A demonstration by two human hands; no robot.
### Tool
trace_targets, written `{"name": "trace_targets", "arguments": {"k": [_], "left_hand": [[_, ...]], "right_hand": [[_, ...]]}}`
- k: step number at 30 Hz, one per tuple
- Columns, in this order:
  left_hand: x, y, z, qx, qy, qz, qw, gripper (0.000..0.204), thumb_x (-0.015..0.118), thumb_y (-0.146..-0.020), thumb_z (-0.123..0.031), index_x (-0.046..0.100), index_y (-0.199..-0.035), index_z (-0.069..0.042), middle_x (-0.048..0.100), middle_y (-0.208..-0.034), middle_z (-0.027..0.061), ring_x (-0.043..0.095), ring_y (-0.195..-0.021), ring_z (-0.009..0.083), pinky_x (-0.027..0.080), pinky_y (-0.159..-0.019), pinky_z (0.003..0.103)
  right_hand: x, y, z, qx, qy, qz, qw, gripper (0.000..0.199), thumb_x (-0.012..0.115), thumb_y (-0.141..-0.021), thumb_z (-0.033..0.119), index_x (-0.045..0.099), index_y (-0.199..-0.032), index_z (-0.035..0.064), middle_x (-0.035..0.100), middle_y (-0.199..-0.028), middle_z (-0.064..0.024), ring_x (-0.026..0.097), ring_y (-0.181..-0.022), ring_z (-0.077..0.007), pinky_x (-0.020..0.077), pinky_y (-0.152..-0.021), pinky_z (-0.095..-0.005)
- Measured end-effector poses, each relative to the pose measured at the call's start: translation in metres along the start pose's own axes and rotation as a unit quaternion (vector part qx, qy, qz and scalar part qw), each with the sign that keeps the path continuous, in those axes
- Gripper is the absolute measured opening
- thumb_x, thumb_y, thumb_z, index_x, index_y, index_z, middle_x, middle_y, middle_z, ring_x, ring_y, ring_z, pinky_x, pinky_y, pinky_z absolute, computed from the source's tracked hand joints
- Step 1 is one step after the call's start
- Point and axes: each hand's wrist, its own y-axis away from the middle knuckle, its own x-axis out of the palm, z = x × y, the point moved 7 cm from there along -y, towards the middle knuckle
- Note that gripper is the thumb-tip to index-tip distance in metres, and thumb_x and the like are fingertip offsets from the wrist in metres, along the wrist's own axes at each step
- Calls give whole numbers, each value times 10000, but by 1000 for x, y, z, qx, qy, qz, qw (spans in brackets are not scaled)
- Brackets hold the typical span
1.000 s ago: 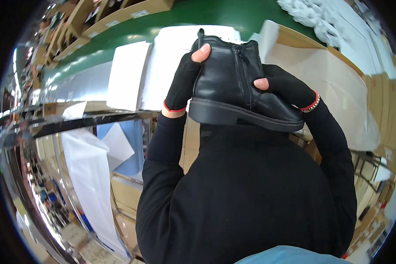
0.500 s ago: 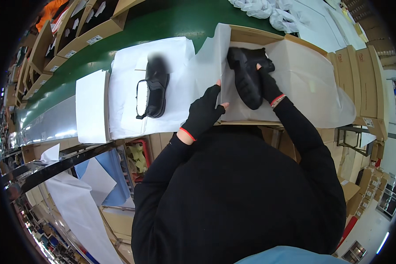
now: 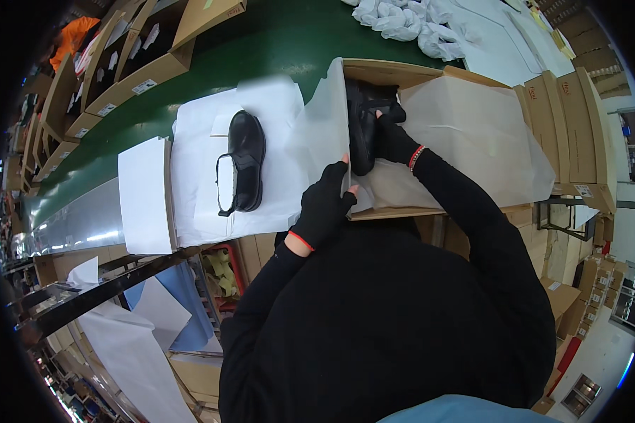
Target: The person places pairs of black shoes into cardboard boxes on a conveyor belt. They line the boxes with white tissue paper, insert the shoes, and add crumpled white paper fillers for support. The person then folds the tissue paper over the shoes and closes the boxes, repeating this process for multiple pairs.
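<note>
A cardboard shoe box (image 3: 402, 72) lined with white tissue paper (image 3: 473, 134) sits open in front of me. My right hand (image 3: 391, 137), in a black fingerless glove, presses a black boot (image 3: 365, 120) down inside the box's left end. My left hand (image 3: 324, 204), gloved the same way, pinches the edge of the tissue paper at the box's near left corner. A second black boot (image 3: 241, 169) lies on its side on white paper (image 3: 197, 155) to the left of the box, untouched.
A green conveyor belt (image 3: 275, 49) runs behind the box. Crumpled white paper wads (image 3: 402, 17) lie at the top. Flat cardboard boxes (image 3: 564, 113) stack at the right, open cartons (image 3: 134, 49) at the upper left, and loose paper sheets (image 3: 134, 345) below left.
One second ago both hands held the boot up before me. Since then the right hand lowered it into the box, and the left hand went to the tissue paper edge.
</note>
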Motion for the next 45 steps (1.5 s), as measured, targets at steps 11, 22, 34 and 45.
{"name": "trace_targets", "arguments": {"k": [11,22,34,45], "left_hand": [[-10,-2,-4,-72,39,33,996,653,667,-835,-203,385,-1412,-89,552,-1241,122,631,-704,234,486,-706,357],[34,-117,-59,129,-195,-25,972,919,770,-679,-221,295,-1451,-68,307,-1442,249,366,-1292,427,409,-991,481],[42,-153,-33,91,-342,-8,935,641,659,-782,-282,462,-1368,-116,368,-1446,198,503,-1151,441,438,-962,495],[83,-127,-43,125,-321,40,938,689,759,-636,-182,541,-1288,-143,278,-1479,257,299,-1314,505,363,-1043,518]], "right_hand": [[1,50,90,-143,798,-116,574,408,632,-856,384,565,-1101,65,670,-1001,-167,652,-852,-358,502,-805,-424],[-41,52,91,-8,971,-121,205,1003,694,-605,673,453,-1376,78,397,-1431,-202,274,-1378,-391,130,-1078,-665],[-50,40,107,-90,946,-180,256,1079,721,-559,679,419,-1419,100,335,-1494,-198,225,-1414,-390,58,-1138,-589],[-61,43,98,-70,937,-209,272,1084,682,-583,720,388,-1440,125,329,-1495,-201,236,-1404,-399,62,-1143,-574]]}}
